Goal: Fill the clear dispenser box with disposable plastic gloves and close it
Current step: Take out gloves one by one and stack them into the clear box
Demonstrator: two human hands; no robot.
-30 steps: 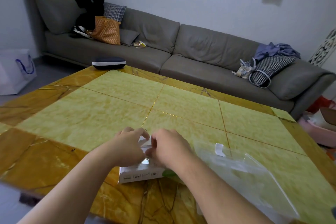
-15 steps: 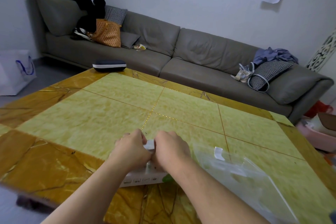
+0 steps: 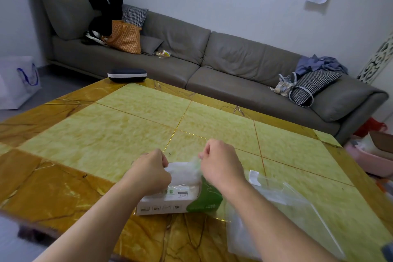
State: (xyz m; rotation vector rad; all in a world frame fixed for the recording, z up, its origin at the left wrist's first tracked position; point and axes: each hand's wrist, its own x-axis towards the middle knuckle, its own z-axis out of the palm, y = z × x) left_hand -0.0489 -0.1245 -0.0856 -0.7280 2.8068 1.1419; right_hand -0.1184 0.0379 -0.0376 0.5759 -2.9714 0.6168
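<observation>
Left hand [image 3: 152, 171] curled on the top of a white-and-green soft plastic pack of gloves [image 3: 180, 193]; right hand [image 3: 221, 164] pinching a wisp of thin clear film [image 3: 196, 162] at the pack's opening. Pack lying near the front edge of the yellow marble tabletop [image 3: 127, 134], with a clear flat plastic box [image 3: 282, 217] just beside it toward the right edge.

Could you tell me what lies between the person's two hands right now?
In the head view, the torn-open top of the white-and-green glove pack lies between the left hand and right hand.
</observation>
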